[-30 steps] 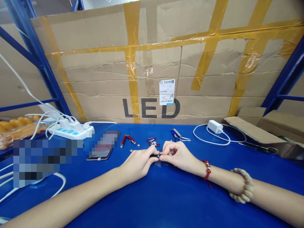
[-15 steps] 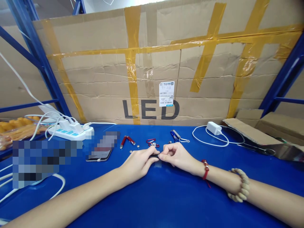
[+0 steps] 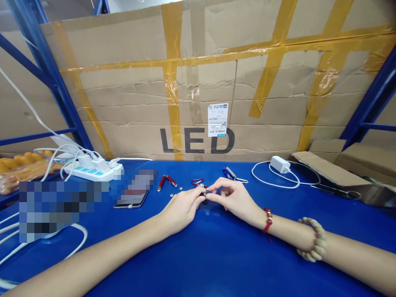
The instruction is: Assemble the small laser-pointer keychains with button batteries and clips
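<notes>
Just beyond the fingers [image 3: 217, 198] lies a red clip [image 3: 198, 180] — phone [image 3: 136, 189] leftward.

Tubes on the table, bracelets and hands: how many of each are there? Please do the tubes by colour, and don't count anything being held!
Red tubes: 2
Blue tube: 1
Silver tube: 1
Bracelets: 2 (red bracelet, beaded bracelet)
Hands: 2 (left hand, right hand)
Total: 8
</notes>
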Demonstrator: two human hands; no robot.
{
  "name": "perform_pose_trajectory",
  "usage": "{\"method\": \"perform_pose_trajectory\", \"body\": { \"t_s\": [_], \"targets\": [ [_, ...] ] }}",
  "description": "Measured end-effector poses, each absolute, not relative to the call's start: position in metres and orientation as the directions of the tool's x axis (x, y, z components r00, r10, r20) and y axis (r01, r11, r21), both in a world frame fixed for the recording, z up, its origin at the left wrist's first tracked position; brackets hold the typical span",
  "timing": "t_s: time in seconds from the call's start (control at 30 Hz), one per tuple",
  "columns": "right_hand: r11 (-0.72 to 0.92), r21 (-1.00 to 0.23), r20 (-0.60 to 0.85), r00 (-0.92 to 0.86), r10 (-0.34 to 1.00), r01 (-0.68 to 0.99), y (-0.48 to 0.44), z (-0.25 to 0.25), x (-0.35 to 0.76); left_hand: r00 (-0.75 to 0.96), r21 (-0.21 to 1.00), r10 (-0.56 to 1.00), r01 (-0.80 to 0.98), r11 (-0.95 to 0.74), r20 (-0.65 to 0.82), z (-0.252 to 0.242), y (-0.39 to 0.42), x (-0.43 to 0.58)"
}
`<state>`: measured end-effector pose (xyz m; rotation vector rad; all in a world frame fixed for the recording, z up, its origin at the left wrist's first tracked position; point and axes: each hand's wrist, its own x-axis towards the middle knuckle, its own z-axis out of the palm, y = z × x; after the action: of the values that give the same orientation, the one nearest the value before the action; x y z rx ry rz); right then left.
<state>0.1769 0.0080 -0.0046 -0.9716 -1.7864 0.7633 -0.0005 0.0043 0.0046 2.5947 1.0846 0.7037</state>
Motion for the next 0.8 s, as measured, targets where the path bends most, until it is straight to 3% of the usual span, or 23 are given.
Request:
{"method": "perform_pose_trajectory", "body": {
  "t_s": [0.4,0.8],
  "targets": [
    [0.542,-0.835,0.454,-0.438,0.776,0.096,0.0034,-0.0045,0.1772,0.707,0.458,0.649,0.496,-0.738,0.281,0.0084,0.0053,-0.0079],
    [0.542,-0.829,0.464,-0.371,0.804,0.136,0.0053,-0.0060,0.1775,0.699,0.495,0.649,0.467,-0.733,0.301,0.0080,0.0048,-0.0057]
  ]
}}
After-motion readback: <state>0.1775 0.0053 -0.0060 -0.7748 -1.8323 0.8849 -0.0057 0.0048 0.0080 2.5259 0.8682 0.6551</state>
